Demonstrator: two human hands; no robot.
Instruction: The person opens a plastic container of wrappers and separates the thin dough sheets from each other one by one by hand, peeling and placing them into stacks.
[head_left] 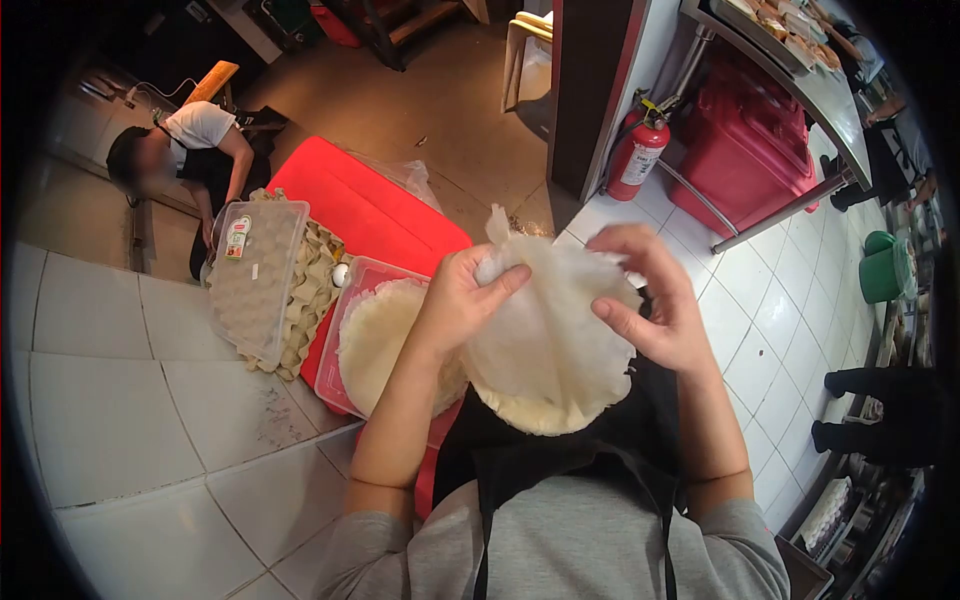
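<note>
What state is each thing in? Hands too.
Left hand: pinching the thin sheet
Right hand: thumb and fingers apart
Thin sheet: raised, creased
Clear container: uncovered, holding round sheets
Round sheets: stacked
Clear lid: off, against egg cartons
Egg cartons: stacked
Fire extinguisher: upright

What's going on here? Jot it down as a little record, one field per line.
Left hand: pinching a thin pale sheet
Right hand: open at the sheet's other side; contact unclear
Tub: clear plastic, holding pale round sheets
Beside the tub: egg trays, a white egg
Beyond: red container, fire extinguisher
Company: another person, bent low, left
</note>
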